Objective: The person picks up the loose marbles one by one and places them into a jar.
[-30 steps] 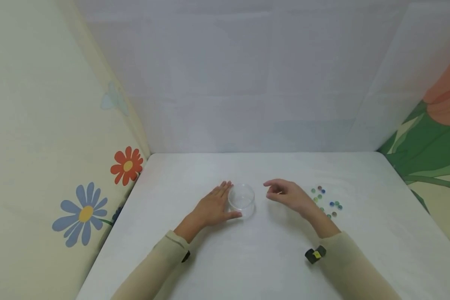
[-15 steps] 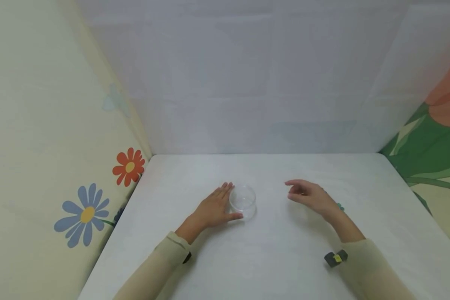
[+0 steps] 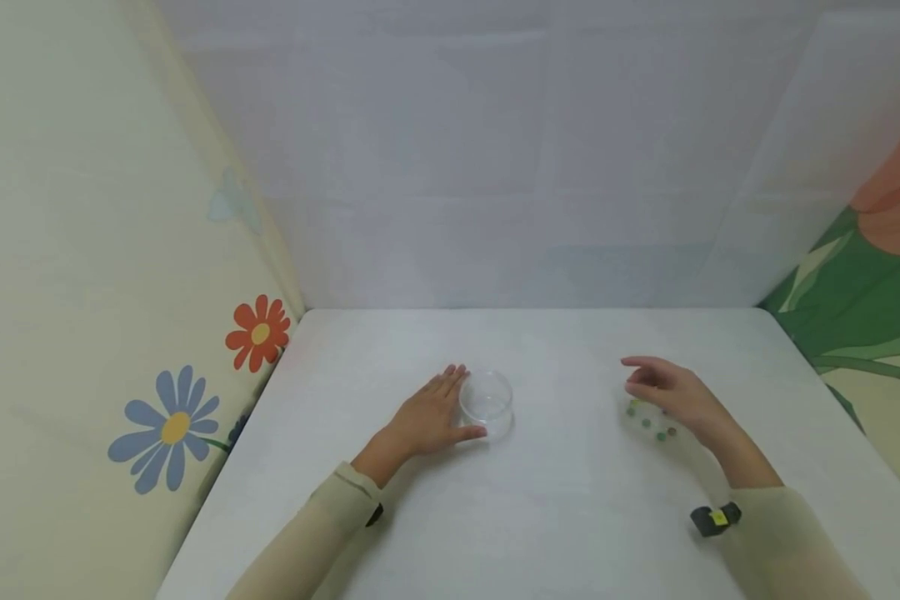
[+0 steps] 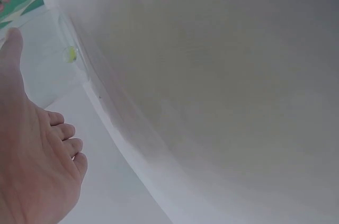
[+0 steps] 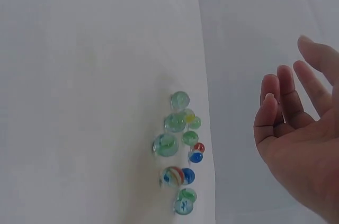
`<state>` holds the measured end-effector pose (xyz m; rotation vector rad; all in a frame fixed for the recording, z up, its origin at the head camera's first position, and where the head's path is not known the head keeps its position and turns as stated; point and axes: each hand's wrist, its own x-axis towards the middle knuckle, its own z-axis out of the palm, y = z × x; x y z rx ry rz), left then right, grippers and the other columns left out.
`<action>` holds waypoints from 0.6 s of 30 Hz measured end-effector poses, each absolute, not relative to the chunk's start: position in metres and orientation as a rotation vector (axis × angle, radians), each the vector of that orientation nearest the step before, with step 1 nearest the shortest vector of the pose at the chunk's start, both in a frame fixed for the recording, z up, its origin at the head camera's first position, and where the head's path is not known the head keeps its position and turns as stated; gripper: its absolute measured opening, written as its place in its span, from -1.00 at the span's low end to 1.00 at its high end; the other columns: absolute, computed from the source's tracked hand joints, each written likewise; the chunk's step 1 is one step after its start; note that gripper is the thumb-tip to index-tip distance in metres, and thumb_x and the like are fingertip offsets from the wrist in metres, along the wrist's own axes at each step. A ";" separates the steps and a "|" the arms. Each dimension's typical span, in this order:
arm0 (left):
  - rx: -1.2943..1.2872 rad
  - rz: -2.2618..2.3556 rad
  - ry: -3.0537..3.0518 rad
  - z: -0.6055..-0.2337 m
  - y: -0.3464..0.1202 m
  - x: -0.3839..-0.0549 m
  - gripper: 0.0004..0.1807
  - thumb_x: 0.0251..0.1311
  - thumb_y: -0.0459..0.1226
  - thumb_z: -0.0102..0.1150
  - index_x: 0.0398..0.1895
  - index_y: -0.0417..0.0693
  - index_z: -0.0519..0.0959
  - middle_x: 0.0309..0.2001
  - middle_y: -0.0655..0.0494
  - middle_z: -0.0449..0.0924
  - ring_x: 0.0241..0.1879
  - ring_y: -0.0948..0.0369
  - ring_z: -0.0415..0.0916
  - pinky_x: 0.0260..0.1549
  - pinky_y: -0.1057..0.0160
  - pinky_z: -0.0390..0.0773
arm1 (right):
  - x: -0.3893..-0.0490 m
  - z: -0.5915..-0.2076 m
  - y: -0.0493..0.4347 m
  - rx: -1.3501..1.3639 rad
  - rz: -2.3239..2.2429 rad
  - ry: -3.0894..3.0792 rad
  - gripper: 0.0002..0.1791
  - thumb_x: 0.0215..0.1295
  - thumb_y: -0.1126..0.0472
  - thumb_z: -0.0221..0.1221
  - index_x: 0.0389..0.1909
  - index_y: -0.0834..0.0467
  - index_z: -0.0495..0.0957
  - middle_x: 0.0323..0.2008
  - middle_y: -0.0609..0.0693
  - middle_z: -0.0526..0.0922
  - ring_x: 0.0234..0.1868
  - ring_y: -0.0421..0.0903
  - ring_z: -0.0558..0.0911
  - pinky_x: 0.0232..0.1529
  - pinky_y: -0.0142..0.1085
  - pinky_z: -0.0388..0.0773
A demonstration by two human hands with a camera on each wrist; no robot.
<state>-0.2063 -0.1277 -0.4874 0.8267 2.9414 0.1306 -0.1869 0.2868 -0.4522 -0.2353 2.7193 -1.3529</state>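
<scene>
Right hand (image 3: 678, 400) sits further right now, loosely curled, holding nothing visible, nearest the marbles (image 3: 647, 423) toward the table's (image 3: 555, 508) right edge; left hand (image 3: 426, 418) well apart, fingers straight beside the bowl (image 3: 487, 402).

1 clear dish (image 3: 487, 419). 12 marbles (image 5: 165, 144) on the right, counted in right wrist view, some overlapping. 1 yellow marble (image 4: 70, 54) within the dish outline in left wrist view, can't tell if inside or behind. 2 hands: left hand (image 3: 426, 421), right hand (image 3: 671, 392). 2 black wrist units (image 3: 715, 520). Left: 1 red flower (image 3: 258, 334), 1 blue flower (image 3: 167, 428).
</scene>
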 end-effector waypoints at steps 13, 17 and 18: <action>0.820 0.173 2.940 -0.488 -0.127 -0.206 0.21 0.22 0.48 -0.08 0.62 -0.22 -0.04 0.62 -0.08 -0.07 0.61 0.06 -0.16 0.58 0.12 -0.06 | -0.187 -0.462 0.324 -0.099 -1.302 2.728 -0.36 0.47 -0.07 0.19 0.45 0.12 0.36 0.07 0.17 0.57 0.07 0.05 0.55 -0.05 -0.45 0.54; 0.818 0.159 2.939 -0.487 -0.127 -0.206 0.21 0.22 0.48 -0.08 0.62 -0.22 -0.05 0.63 -0.08 -0.08 0.61 0.07 -0.16 0.58 0.13 -0.06 | -0.189 -0.464 0.332 -0.124 -1.270 2.719 -0.35 0.48 -0.07 0.18 0.46 0.14 0.35 0.09 0.20 0.58 0.11 0.09 0.55 0.06 -0.25 0.59; 0.818 0.157 2.939 -0.487 -0.127 -0.206 0.21 0.23 0.48 -0.08 0.62 -0.22 -0.05 0.63 -0.07 -0.08 0.61 0.07 -0.16 0.58 0.13 -0.06 | -0.189 -0.465 0.334 -0.132 -1.262 2.713 -0.35 0.47 -0.07 0.19 0.46 0.14 0.35 0.11 0.22 0.58 0.13 0.11 0.54 0.10 -0.15 0.59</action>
